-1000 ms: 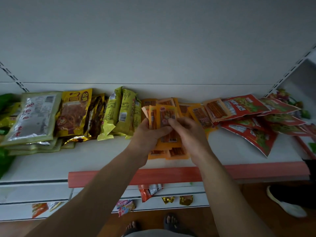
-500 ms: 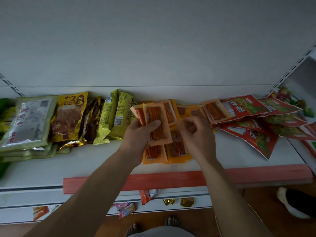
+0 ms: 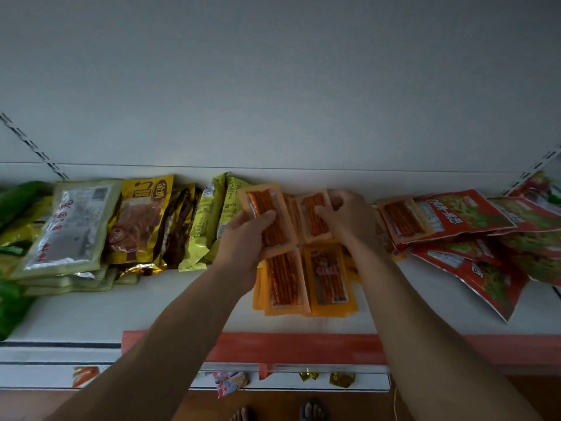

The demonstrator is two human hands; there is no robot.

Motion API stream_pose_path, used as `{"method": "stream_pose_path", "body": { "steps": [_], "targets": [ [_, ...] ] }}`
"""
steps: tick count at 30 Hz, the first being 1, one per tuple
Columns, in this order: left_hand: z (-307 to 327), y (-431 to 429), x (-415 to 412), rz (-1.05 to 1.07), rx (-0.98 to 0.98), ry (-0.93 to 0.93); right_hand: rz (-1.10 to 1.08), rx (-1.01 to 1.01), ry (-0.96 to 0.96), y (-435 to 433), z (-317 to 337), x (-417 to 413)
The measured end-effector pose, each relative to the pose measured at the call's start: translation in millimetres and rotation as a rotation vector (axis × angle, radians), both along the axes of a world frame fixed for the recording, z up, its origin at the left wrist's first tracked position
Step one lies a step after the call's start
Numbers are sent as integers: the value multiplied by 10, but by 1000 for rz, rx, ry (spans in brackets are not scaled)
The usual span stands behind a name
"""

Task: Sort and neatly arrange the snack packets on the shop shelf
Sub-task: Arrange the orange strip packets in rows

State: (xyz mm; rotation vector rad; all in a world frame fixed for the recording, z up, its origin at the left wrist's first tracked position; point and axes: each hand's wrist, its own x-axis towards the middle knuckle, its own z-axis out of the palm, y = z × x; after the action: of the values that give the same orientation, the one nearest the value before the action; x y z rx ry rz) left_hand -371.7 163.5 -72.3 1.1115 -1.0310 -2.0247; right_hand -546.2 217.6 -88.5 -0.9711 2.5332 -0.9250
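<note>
— What have you got hold of?

— My left hand (image 3: pixel 246 235) grips the held packet (image 3: pixel 270 217), thumb across its face and fingers curled underneath. It is tilted, lifted over the middle of the shelf (image 3: pixel 151 305), nearer the back edge. There may be more packets under it, I can't tell.

— And the right?

— My right hand (image 3: pixel 349 220) has thumb and bent fingers closed on the back packet (image 3: pixel 315 220), which lies close to the back edge, just beside the held one.

— Where does the rest of that kind sit?

— Two front stacks (image 3: pixel 283 284) lie side by side towards the front edge, short of the red rail (image 3: pixel 303 344). One stray (image 3: pixel 402 220) lies on top of the red bags (image 3: pixel 473 214) towards the right end.

— So what's the move?

— I'd say gather the back packet onto the held one. I'd square the long edges against my left palm before adding another, all faces up and pointing the same way. Then I'd lay the lot down as a second row behind the front stacks, in line with them.

— Risks?

— The film looks slick, so a loose pinch could fan the bundle. The green packs (image 3: pixel 212 214) touch my left hand's side, so I'd keep my wrist off them. I'd fetch the stray last without dragging the red bags.
</note>
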Motion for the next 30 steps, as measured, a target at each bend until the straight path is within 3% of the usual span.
{"method": "stream_pose_path", "body": {
  "steps": [3,7,11,13,17,23,30],
  "targets": [
    [34,-37,-41,19,-25,-10,40,-156,92,25,56,134],
    [93,-61,-91,4,-39,-10,190,-282,-383,11,141,418],
    [120,-49,-36,25,-115,-40,69,-325,-549,-132,118,331],
    [97,-50,32,72,-209,-89,28,-273,-445,-229,94,241],
    [61,-21,135,42,-383,-145,165,-1,8,-371,8,255],
    [49,47,64,-56,-490,-203,155,-7,162,-219,17,162],
    [6,218,-454,-450,-933,-556,155,117,392,595,52,-351]
  ]
}}
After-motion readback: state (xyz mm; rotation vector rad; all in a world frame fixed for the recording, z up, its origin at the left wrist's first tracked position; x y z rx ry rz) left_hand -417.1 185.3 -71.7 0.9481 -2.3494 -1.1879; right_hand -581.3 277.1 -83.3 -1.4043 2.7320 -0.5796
